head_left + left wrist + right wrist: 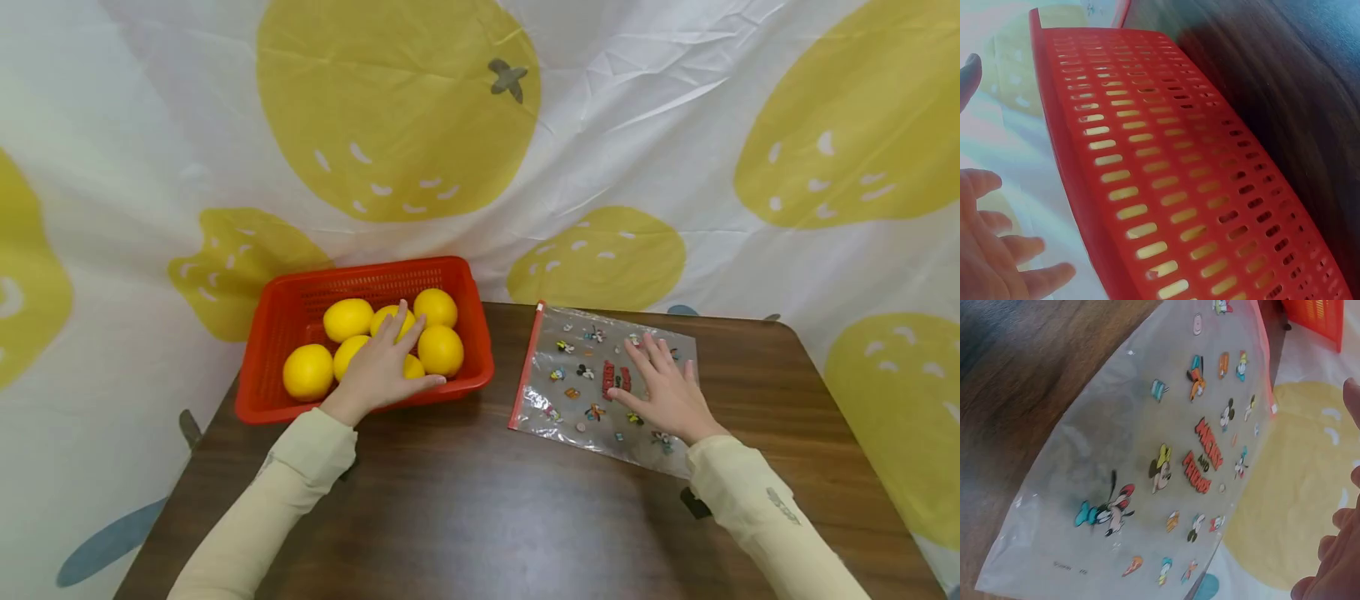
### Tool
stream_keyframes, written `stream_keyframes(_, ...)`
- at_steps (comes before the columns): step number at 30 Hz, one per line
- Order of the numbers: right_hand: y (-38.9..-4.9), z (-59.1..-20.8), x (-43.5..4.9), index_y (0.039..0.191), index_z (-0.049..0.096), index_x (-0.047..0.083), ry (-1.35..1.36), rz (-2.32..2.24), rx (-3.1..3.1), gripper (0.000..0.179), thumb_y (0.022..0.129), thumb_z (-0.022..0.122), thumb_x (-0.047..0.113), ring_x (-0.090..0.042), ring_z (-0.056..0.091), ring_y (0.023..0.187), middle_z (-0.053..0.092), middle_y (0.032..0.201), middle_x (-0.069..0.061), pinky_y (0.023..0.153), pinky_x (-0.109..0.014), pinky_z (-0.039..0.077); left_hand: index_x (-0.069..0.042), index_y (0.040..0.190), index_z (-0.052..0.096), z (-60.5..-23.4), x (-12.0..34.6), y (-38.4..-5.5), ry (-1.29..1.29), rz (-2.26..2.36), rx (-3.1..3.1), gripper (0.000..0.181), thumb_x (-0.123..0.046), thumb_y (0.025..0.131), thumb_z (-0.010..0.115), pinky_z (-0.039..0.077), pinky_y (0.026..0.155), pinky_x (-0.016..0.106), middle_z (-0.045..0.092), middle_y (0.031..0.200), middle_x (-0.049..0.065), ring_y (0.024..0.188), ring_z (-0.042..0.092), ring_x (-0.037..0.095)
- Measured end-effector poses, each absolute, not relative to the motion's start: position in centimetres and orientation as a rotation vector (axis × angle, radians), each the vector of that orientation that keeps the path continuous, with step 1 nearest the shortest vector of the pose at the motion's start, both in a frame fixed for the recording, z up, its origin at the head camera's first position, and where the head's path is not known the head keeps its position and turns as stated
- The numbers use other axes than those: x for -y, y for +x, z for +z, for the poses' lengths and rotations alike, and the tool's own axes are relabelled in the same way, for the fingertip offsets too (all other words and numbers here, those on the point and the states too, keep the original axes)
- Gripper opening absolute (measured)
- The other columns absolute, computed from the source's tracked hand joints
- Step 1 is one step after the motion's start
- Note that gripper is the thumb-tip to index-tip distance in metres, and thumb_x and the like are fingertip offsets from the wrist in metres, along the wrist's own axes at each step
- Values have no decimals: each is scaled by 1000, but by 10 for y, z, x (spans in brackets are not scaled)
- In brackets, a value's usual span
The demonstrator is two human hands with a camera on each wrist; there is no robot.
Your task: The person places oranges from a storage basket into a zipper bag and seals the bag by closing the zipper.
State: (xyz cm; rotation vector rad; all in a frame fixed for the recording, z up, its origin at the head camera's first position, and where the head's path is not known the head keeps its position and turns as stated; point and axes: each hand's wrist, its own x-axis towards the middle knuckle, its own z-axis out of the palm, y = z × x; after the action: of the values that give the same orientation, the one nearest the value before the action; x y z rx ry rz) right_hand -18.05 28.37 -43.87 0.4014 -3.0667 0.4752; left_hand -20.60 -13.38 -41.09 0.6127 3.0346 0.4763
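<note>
Sleeves, two: left sleeve and right sleeve, pale cream cloth, soft, with a gathered cuff at each wrist.

Tabletop: dark brown, wood-grained, with a dull sheen in the middle and a rounded far right corner.

Left hand: bare, fingers parted and nearly straight, thumb held out to the side; grasps nothing. It hovers over the near right part of the basket; the left wrist view shows the fingers apart from the rim.

Right hand: bare, fingers fanned, thumb well away from them; grasps nothing. It hangs over the right half of the bag, a gap showing in the right wrist view.

Plastic bag: clear, thin film, four-sided, lying flat and slightly rippled, right of the basket; small coloured cartoon figures and red "Mickey and Friends" lettering; red closure strip along its left edge.

Basket: red plastic, rectangular, rounded corners, walls pierced with rows of slots; at the table's far left.

Yellow fruits, at least seven: round to slightly oval, smooth-skinned, inside the basket.

Cloth backdrop: white, creased, shiny in places, printed with large yellow fruit shapes.
</note>
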Motion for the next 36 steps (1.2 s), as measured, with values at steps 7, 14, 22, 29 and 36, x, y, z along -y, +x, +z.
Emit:
stream_keyframes(7, -191, -435, -270, 146, 18, 18, 472, 489, 3089, 76, 86, 52, 50, -38, 6, 136, 8, 150, -17, 98, -67, 5, -17, 144, 26, -409, 130, -204, 608, 541, -3018, 90, -70, 76, 49, 38, 92, 52, 13, 151, 8, 134, 23, 30)
stream_keyframes(14, -200, -432, -255, 144, 25, 15, 568, 472, 3063, 70, 88, 54, 43, -44, 24, 129, 16, 148, -20, 98, -62, 22, -16, 139, 38, -411, 126, -204, 635, 546, -3045, 79, -64, 78, 53, 40, 90, 51, 33, 143, 12, 127, 35, 30)
stream_keyframes(22, -209, -434, -241, 142, 31, 18, 606, 485, 3070, 63, 88, 55, 40, -35, 52, 103, 24, 147, -14, 53, -40, 46, -12, 130, 51, -414, 117, -204, 757, 546, -3069, 66, -56, 81, 56, 41, 90, 47, 44, 132, 13, 116, 44, 31)
stream_keyframes(29, -213, -435, -226, 140, 35, 16, 733, 470, 3053, 58, 89, 57, 33, -39, 41, 119, 36, 140, -16, 84, -54, 42, -12, 121, 59, -416, 113, -202, 822, 549, -3048, 55, -50, 82, 59, 45, 86, 41, 53, 119, 9, 104, 49, 27)
stream_keyframes(36, -218, -441, -212, 135, 44, 12, 823, 443, 3028, 54, 86, 62, 26, -36, 44, 119, 44, 134, -18, 89, -52, 41, -12, 113, 65, -418, 109, -200, 894, 514, -3035, 44, -43, 81, 63, 47, 77, 36, 57, 107, 6, 90, 51, 23)
